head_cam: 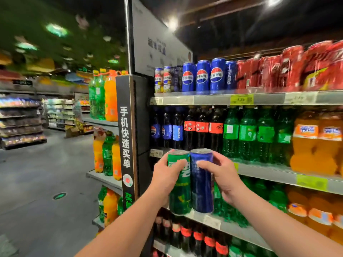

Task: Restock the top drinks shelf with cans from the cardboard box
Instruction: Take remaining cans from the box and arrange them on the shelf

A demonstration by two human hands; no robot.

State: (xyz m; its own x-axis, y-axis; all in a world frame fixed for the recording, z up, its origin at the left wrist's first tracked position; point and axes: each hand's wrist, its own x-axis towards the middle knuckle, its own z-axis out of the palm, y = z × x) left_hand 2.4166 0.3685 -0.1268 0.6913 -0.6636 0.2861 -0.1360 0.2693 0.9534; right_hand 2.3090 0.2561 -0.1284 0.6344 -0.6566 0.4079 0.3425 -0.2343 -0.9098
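1. green can [181,197]: tall, slim drinks can with white lettering and a silver top. Upright, gripped by the left hand [167,175], level with the lower bottle shelves.
2. blue can [202,190]: same tall, slim shape, dark blue with a silver top. Upright, gripped by the right hand [220,175], its side touching the green can.
3. top shelf [209,99]: grey metal edge with price labels. It carries upright blue Pepsi cans [203,76] at the left and red cans [289,69], blurred, to the right.
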